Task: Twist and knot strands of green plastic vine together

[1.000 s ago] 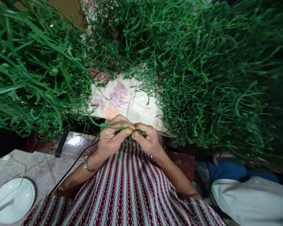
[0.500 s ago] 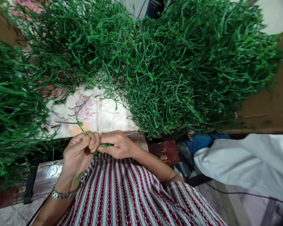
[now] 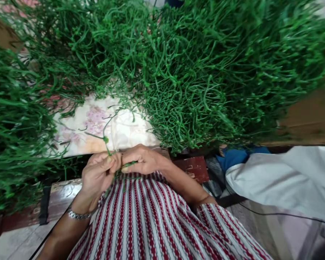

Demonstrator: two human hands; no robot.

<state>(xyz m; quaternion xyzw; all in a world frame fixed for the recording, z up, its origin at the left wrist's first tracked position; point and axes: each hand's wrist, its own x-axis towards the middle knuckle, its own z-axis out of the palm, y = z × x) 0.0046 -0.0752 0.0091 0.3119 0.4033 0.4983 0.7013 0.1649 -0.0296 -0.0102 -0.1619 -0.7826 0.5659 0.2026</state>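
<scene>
Close in front of the striped shirt, my left hand [image 3: 99, 175] pinches a thin green branching stem [image 3: 105, 139], thumb over it. Its upper twigs stick out above the fingers toward the flowered cloth. Beside it, fingers nearly touching, my right hand [image 3: 144, 159] is closed on a green piece that shows between thumb and forefinger. Whether both hands hold one and the same stem I cannot tell, as the fingers hide the join. More green ends hang below the hands. A large heap of similar green stems [image 3: 189, 83] lies just beyond.
Another heap of green stems [image 3: 13, 108] fills the left side. A flowered cloth [image 3: 94, 119] covers the table between the heaps. Cardboard [image 3: 311, 115] stands at the right. A person's pale-clothed leg [image 3: 276, 177] is at the lower right, near a dark cable [image 3: 273, 213].
Both hands have shifted slightly to the right in view, still closed and side by side. The stem's upper twigs have swung to the right. The camera view has moved a little.
</scene>
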